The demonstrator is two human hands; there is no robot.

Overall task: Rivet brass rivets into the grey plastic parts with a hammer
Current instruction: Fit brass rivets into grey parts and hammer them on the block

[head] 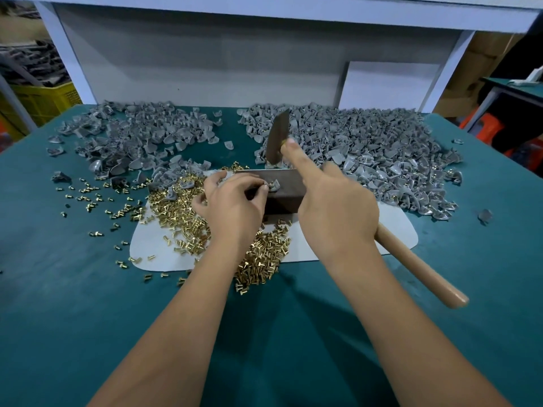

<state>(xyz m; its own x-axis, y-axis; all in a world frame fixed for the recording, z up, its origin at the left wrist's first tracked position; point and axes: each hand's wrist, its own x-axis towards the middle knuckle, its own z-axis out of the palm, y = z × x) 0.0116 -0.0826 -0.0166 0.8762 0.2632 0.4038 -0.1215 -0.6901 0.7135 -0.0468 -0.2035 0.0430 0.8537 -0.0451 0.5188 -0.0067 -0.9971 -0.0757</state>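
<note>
Green bench matting point(88, 289) carries two heaps of grey plastic parts point(367, 142) and spilled brass rivets point(182, 212). On the steel block point(291, 186) the left hand point(235, 201) pinches one grey part point(274, 185); the right hand point(338, 210) grips the raised hammer point(277, 139), forefinger extended. Judging by the heaps, most parts still await riveting

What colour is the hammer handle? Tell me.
Light tan wood, seen in the head view: the hammer handle sticks out below the right hand.

one hammer point(277, 139), two grey-part heaps point(138, 136), one block point(282, 189)
</note>
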